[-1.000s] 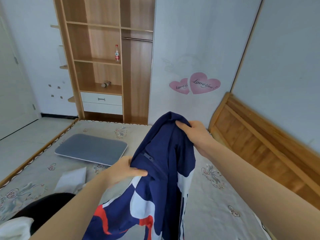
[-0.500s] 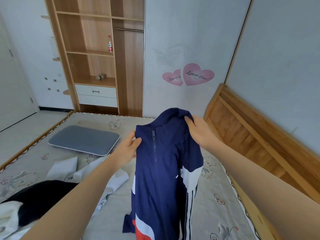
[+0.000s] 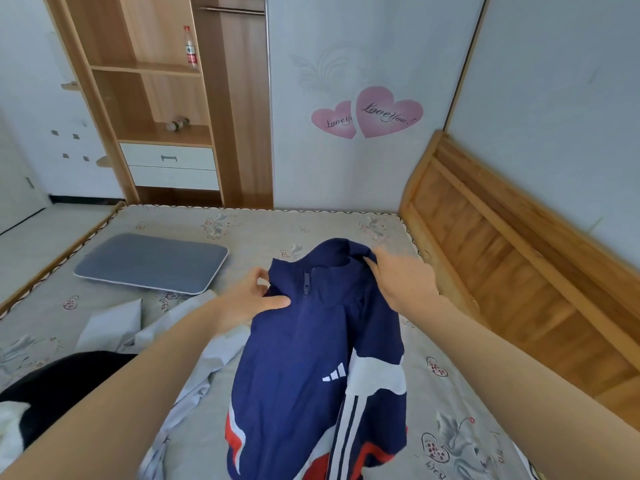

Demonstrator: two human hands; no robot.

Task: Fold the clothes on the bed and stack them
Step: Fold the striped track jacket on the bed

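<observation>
A navy zip jacket [image 3: 304,358] with white and red panels hangs front-up over the patterned bed [image 3: 311,226]. My left hand [image 3: 249,299] pinches its left shoulder beside the zip. My right hand [image 3: 401,278] grips the collar on the other side. The jacket's lower part drapes down onto the mattress near me. A pale grey garment [image 3: 194,344] lies crumpled under my left forearm. A black garment [image 3: 65,382] and a white one [image 3: 10,427] lie at the lower left.
A grey flat pillow [image 3: 152,261] rests at the bed's far left. The wooden headboard [image 3: 512,271] runs along the right side. A wardrobe [image 3: 166,98] with open shelves and drawers stands behind the bed. Floor lies past the left edge.
Both hands have lowered the jacket toward the mattress and spread its shoulders apart, so the zip front now faces up. The view has tilted downward.
</observation>
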